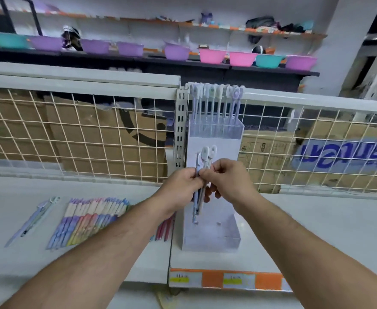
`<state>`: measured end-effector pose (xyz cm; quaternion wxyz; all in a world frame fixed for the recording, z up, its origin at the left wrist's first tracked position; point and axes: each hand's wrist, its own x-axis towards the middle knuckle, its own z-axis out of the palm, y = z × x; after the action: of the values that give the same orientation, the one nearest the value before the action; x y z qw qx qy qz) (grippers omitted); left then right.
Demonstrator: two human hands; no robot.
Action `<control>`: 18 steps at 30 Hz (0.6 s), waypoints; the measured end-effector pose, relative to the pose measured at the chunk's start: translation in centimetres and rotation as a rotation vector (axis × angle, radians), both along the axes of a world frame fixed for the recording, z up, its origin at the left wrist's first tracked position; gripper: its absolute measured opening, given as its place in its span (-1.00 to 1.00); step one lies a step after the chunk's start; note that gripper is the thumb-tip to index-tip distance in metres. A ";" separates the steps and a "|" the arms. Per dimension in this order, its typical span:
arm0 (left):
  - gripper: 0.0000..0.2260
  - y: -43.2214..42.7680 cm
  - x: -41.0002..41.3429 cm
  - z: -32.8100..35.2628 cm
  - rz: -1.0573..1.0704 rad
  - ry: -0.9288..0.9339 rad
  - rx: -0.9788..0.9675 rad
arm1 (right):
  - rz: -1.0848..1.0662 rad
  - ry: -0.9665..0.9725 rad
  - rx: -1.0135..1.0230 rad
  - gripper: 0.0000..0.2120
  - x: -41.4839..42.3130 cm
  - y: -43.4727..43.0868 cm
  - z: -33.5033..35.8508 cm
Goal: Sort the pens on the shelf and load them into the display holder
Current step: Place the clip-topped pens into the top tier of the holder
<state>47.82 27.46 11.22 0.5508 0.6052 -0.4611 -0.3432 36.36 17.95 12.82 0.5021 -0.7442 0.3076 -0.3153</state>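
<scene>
A clear two-tier display holder [212,237] stands on the white shelf [316,230]. Its upper tier holds a row of several pale purple pens [215,103] upright. In front of the holder, both hands hold a small bunch of pens [206,157] with white round tops, tips pointing down toward the lower tier. My left hand [180,186] grips the bunch from the left. My right hand [225,177] pinches it from the right. A fanned row of colourful pens [87,219] lies flat on the shelf at the left. Two pale pens [33,217] lie further left.
Some red pens [164,230] lie partly under my left forearm beside the holder. A white wire grid [82,134] backs the shelf, with cardboard boxes behind it. Price labels [238,281] line the shelf's front edge. Coloured bowls [176,52] sit on a far shelf.
</scene>
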 end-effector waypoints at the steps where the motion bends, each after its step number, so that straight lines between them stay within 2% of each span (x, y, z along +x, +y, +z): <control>1: -0.82 -0.4 -0.4 0.3 0.005 0.005 -0.006 | 0.008 0.001 0.000 -0.73 -0.3 -0.5 0.4; 5: -0.81 -1.9 -0.9 1.2 0.018 -0.003 -0.026 | 0.047 -0.012 0.002 -0.73 -1.0 -1.8 1.8; 9: -0.81 -3.4 -0.1 2.0 0.072 -0.014 -0.056 | 0.059 0.005 -0.042 -0.84 -0.6 -2.5 3.4; 14: -0.85 -5.1 1.8 2.3 0.116 0.055 -0.090 | -0.039 0.031 -0.138 -0.85 0.5 -3.7 5.9; 18: -0.85 -5.9 3.0 1.4 0.173 0.132 -0.033 | -0.135 -0.006 -0.209 -0.87 1.9 -5.1 8.9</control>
<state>50.86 21.56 12.61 0.6176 0.6094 -0.3754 -0.3259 38.23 12.89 21.70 0.4004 -0.7691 0.3209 -0.3811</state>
